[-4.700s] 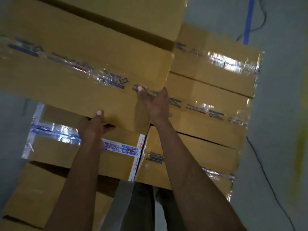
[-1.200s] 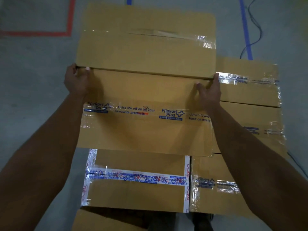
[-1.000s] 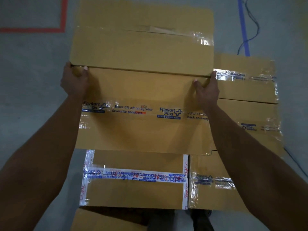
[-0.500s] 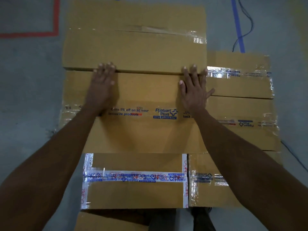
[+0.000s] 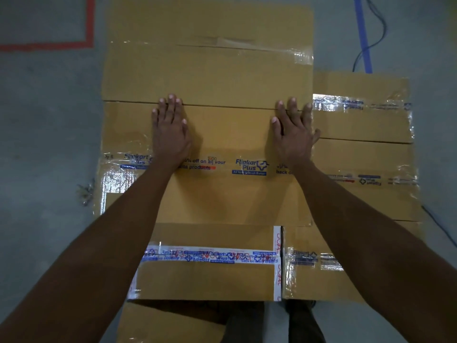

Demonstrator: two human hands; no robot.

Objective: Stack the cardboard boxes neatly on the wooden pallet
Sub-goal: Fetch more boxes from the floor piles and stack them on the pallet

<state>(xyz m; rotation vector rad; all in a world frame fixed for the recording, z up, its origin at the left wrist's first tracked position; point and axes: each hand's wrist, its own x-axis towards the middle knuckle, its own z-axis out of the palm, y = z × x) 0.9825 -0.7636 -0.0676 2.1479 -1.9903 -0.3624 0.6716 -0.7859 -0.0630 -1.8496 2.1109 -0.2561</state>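
Observation:
A large taped cardboard box (image 5: 230, 194) lies on top of the stack in front of me, its far edge against another big box (image 5: 207, 70) at the same height. My left hand (image 5: 170, 134) and my right hand (image 5: 294, 134) both lie flat on its top, fingers straight, fingertips at the seam between the two boxes. Lower boxes show around it: one at the near edge (image 5: 205, 280), one at the near right (image 5: 319, 280), and more on the right (image 5: 363, 125). The wooden pallet is hidden under the boxes.
Grey concrete floor (image 5: 44, 144) surrounds the stack. Red floor tape (image 5: 90, 23) marks the far left, blue tape (image 5: 362, 33) and a dark cable (image 5: 379, 28) the far right. Another box (image 5: 168, 325) lies low beside my legs at the bottom.
Earlier I gripped the large box by its two far corners and set it down. Both hands then moved onto its top and now lie flat; the box sits slightly further left against the far box.

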